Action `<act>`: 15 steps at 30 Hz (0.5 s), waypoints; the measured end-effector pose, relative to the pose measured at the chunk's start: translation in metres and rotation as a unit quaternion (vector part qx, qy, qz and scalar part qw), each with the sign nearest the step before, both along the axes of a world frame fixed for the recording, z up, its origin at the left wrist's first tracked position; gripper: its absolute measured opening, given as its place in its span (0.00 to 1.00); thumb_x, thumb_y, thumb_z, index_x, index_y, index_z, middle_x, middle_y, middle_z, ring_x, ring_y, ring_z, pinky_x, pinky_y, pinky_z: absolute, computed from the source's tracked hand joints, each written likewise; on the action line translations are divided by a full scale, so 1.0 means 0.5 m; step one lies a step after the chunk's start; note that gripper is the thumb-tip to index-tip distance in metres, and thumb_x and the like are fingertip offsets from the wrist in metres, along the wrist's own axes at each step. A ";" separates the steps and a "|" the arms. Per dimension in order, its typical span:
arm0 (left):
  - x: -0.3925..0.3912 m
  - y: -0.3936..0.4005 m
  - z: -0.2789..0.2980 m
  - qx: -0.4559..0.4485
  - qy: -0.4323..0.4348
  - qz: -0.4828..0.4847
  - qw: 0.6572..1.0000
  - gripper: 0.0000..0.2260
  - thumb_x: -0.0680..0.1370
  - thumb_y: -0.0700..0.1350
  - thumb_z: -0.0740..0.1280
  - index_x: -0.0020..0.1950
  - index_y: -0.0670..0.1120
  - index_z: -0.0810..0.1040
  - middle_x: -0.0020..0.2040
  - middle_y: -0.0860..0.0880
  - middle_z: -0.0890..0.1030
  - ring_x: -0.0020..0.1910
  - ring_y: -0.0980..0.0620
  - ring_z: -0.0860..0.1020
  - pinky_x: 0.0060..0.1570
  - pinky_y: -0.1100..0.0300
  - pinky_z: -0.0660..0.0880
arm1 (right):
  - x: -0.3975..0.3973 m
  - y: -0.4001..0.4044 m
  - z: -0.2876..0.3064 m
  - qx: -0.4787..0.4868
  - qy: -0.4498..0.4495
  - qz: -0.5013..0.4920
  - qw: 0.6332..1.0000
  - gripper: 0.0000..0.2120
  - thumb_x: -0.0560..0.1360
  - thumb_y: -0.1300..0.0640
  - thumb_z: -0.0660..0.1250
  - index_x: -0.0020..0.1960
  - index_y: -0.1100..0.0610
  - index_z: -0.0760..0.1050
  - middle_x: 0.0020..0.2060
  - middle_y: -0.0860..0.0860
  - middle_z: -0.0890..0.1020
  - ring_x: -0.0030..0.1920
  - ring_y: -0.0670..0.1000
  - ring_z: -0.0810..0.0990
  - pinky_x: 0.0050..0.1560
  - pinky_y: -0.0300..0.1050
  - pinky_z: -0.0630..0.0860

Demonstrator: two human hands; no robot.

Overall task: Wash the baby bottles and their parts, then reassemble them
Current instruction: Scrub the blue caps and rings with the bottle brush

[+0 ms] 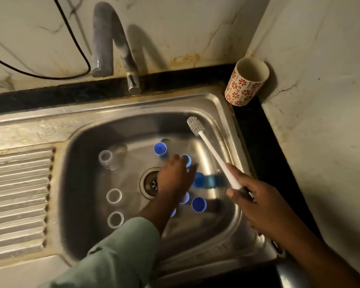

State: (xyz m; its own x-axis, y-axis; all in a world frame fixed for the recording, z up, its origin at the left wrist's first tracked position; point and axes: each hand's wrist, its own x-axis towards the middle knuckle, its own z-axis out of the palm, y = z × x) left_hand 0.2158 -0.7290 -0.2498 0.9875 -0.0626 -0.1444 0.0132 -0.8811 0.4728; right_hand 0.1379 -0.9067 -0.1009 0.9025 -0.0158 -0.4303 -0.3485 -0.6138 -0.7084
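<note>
Inside the steel sink [216, 109] lie several blue bottle parts, among them a cap [160, 149] at the back and another cap [199, 204] at the front. Three clear bottles stand at the left: one [106, 159] at the back, one [114, 196] in the middle and one [115, 219] at the front. My left hand [175, 175] reaches down over the drain with fingers spread, fingertips at a blue part [187, 160]; whether it touches is unclear. My right hand [256, 202] grips the white handle of a bottle brush [195, 124], bristle head pointing to the sink's back right.
A grey tap [116, 48] curves over the sink's back edge. A cup with red flowers [246, 82] stands in the back right corner by the wall. A ribbed drainboard [19, 196] lies to the left. A black cable [77, 42] hangs on the wall.
</note>
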 end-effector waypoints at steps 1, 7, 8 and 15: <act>0.023 0.024 0.010 0.009 -0.022 0.028 0.999 0.16 0.79 0.57 0.66 0.62 0.48 0.77 0.60 0.45 0.76 0.57 0.40 0.76 0.46 0.52 0.71 | 0.004 0.001 -0.003 -0.001 -0.004 0.001 1.000 0.27 0.78 0.51 0.65 0.73 0.36 0.61 0.41 0.63 0.79 0.25 0.42 0.72 0.27 0.32 0.70; 0.147 0.080 0.006 0.178 0.144 -0.042 0.973 0.33 0.76 0.55 0.72 0.78 0.55 0.61 0.76 0.42 0.61 0.72 0.38 0.65 0.67 0.46 0.66 | 0.016 0.045 -0.039 -0.013 0.022 0.055 0.998 0.25 0.79 0.51 0.64 0.74 0.39 0.62 0.46 0.41 0.78 0.43 0.39 0.78 0.35 0.26 0.70; 0.151 0.081 -0.004 0.183 0.152 -0.047 0.970 0.29 0.78 0.51 0.70 0.77 0.53 0.64 0.75 0.43 0.65 0.72 0.39 0.66 0.67 0.47 0.67 | 0.012 0.052 -0.043 -0.018 0.025 0.066 0.997 0.26 0.79 0.51 0.64 0.74 0.40 0.61 0.47 0.42 0.78 0.44 0.39 0.77 0.38 0.26 0.71; 0.095 0.122 0.090 -0.579 0.175 0.425 0.674 0.10 0.77 0.37 0.72 0.58 0.38 0.78 0.43 0.44 0.79 0.39 0.46 0.77 0.36 0.62 0.80 | -0.019 0.029 -0.002 -0.070 -0.041 0.122 0.989 0.27 0.77 0.51 0.67 0.72 0.37 0.63 0.46 0.45 0.81 0.44 0.41 0.80 0.44 0.33 0.77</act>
State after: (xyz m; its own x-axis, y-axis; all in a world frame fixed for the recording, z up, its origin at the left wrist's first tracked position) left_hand 0.2635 -0.6680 -0.2050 0.6559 0.2332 -0.7179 0.5694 0.4714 0.6734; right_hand 0.1283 -0.8920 -0.1017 0.9185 0.1528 -0.3647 -0.1228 -0.7665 -0.6304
